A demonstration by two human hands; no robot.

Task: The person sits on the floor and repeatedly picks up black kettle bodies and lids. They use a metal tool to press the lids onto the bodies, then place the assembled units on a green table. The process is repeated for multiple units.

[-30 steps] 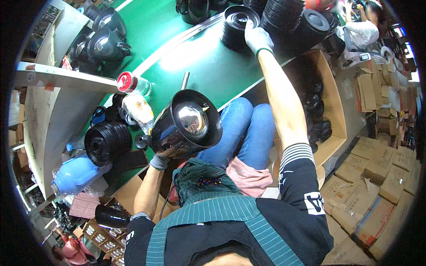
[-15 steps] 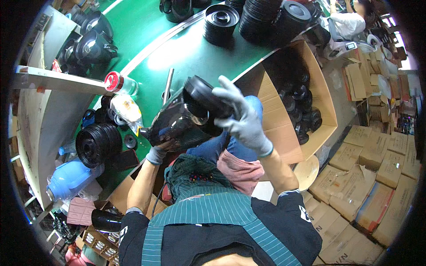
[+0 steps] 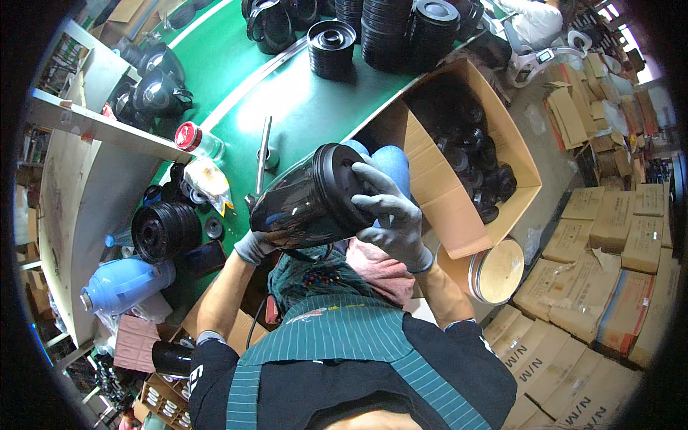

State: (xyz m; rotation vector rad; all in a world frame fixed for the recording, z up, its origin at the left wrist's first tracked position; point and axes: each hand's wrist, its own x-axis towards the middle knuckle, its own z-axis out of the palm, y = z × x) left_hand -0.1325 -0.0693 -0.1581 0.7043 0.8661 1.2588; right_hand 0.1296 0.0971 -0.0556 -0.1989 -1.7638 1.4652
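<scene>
From the head camera, a glossy black kettle body (image 3: 304, 204) lies tilted over the person's lap at the edge of the green workbench (image 3: 315, 115), gripped underneath by the gloved left hand (image 3: 252, 247) while the gloved right hand (image 3: 390, 215) clasps its ribbed end, beside an open cardboard box (image 3: 448, 215) of black parts.

- The left hand (image 3: 252, 247), in a grey glove, cups the lower end of a glossy black kettle body (image 3: 304, 201) lying tilted over the person's lap.
- The right hand (image 3: 387, 215), gloved too, spreads over the ribbed black ring at the body's upper end.
- An open cardboard box (image 3: 502, 154) of black parts stands just to the right.
- Stacked black rings (image 3: 331, 44) sit on the green desk (image 3: 236, 79).
- A metal rod (image 3: 262, 154) lies on it nearby.
</scene>
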